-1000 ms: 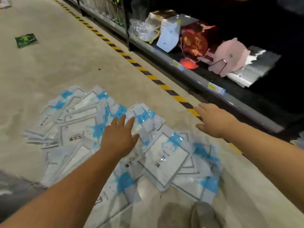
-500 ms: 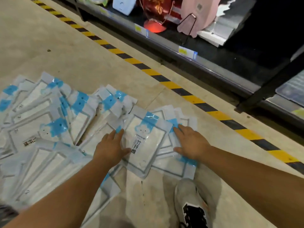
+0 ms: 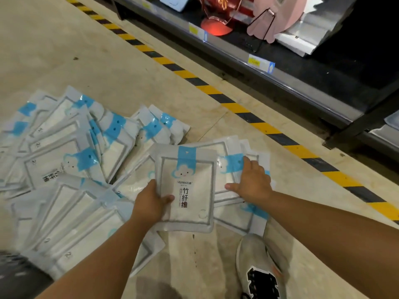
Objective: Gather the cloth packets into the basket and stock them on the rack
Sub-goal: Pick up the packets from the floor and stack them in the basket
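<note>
A heap of cloth packets [image 3: 64, 169] sprawls across the floor [image 3: 64, 50] on the left. The left hand [image 3: 151, 201] grips one packet [image 3: 190, 190] by its lower corner, thumb on its face. The right hand [image 3: 252, 182] lies flat, fingers spread, on a small stack [image 3: 239, 219] beside it, the rack [image 3: 280, 67] beyond.

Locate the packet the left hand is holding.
Head view, centre: the packet is gripped at its lower left edge by the left hand, topping the floor pile, just left of the right hand and beyond the shoe.
</note>
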